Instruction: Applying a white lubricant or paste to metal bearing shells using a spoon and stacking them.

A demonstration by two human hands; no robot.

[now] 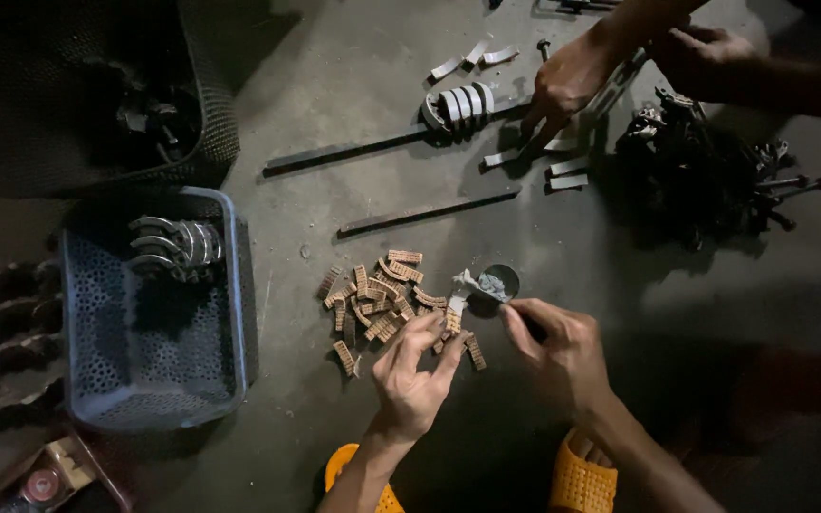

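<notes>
Two hands work low over a grey concrete floor. The left hand has its fingers drawn together, pinching a small brown ridged piece at the edge of a loose pile of the same pieces. The right hand is closed on a thin tool whose tip reaches toward a small round tin of grey paste, just beside the pile. Orange slippers show below the wrists.

To the left stands a blue perforated basket holding curved metal shells, with a dark mesh basket behind it. Two dark flat bars lie above the pile. At the top, another person's hand presses on metal strips near a row of shells, their other hand beside a heap of black parts.
</notes>
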